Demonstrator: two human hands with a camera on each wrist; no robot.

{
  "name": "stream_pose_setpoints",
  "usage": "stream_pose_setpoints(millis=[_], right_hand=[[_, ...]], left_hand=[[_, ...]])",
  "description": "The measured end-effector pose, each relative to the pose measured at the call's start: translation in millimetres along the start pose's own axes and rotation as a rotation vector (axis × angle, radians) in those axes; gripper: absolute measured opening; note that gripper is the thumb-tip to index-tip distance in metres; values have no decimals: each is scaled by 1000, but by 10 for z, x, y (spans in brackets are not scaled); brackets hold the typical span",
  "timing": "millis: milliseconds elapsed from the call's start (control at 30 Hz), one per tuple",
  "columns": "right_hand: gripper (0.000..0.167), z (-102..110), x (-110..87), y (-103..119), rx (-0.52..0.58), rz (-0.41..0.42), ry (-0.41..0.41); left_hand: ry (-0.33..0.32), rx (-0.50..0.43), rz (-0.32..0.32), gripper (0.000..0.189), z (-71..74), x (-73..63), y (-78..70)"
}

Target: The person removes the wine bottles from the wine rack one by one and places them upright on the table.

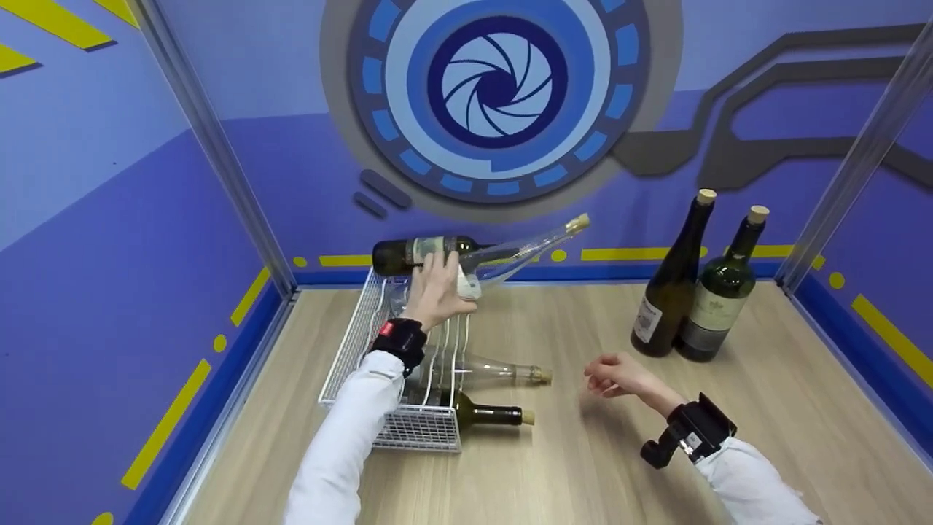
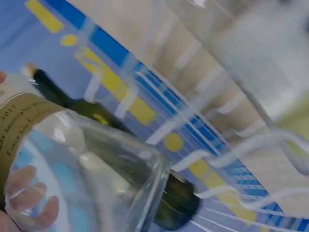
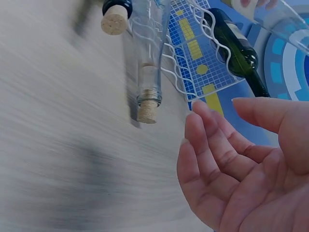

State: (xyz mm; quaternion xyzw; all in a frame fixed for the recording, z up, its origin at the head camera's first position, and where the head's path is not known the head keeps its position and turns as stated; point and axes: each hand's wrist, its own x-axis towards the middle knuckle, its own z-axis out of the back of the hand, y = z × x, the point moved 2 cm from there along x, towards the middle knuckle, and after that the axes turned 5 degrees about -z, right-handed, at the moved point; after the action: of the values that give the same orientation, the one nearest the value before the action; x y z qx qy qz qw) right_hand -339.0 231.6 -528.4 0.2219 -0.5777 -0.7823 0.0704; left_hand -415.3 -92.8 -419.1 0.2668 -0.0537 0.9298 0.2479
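Observation:
My left hand [image 1: 435, 292] grips a corked clear glass bottle [image 1: 521, 255] by its labelled body, above the white wire rack [image 1: 419, 430]. The bottle is tilted, its neck pointing up and to the right. In the left wrist view, the fingers show through the glass of this bottle [image 2: 120, 154]. Just behind it, a dark green bottle [image 1: 393, 257] lies across the rack's far end. My right hand [image 1: 619, 379] hovers over the table with loosely bent fingers and holds nothing; the right wrist view shows the same hand [image 3: 241, 169] with its palm bare.
At the rack's near end lie another clear bottle [image 1: 488, 372] and a green bottle [image 1: 474, 412], corks pointing right. Two dark corked bottles, one slim [image 1: 670, 292] and one broader [image 1: 721, 299], stand upright at the right. A patterned blue wall [image 1: 291, 182] closes off the wooden table's [image 1: 561, 467] back.

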Motion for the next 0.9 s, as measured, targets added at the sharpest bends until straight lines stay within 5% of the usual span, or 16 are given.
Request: stream_pose_setpoints(millis=[500, 900], right_hand=[[29, 70, -40, 64, 61, 2, -34], [24, 59, 1, 196, 53, 10, -71]], left_hand=[[-124, -594, 151, 65, 162, 71, -758], [-114, -837, 244, 63, 61, 68, -1146]])
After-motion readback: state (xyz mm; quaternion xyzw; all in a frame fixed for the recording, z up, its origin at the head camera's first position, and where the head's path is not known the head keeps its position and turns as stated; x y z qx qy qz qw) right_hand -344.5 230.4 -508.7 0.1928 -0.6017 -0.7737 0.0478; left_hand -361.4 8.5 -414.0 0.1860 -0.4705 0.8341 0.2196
